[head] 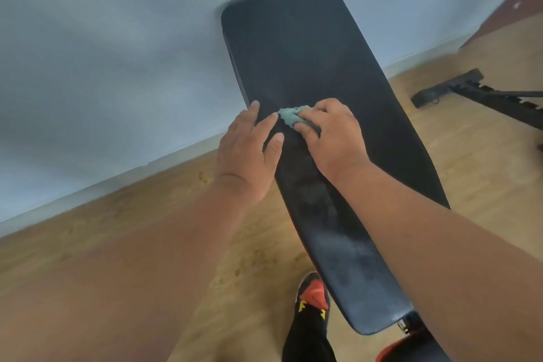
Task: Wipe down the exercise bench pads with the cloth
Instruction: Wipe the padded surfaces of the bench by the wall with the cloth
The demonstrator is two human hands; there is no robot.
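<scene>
A long black bench pad (305, 47) slants up from the lower right toward the pale wall. My right hand (332, 138) grips a bunched teal cloth (289, 116) and presses it on the middle of the pad. Beside it, my left hand (249, 147) lies on the pad's left edge with its fingers straight and the thumb spread toward the cloth. The lower part of the pad (352, 258) has a dull, streaky sheen. Most of the cloth is hidden under my right fingers.
The wooden floor (176, 244) runs to a pale wall with a white baseboard (117, 179). A black metal bench frame (470, 94) lies on the floor at right. My foot in a black and red shoe (313, 300) stands just left of the pad's near end.
</scene>
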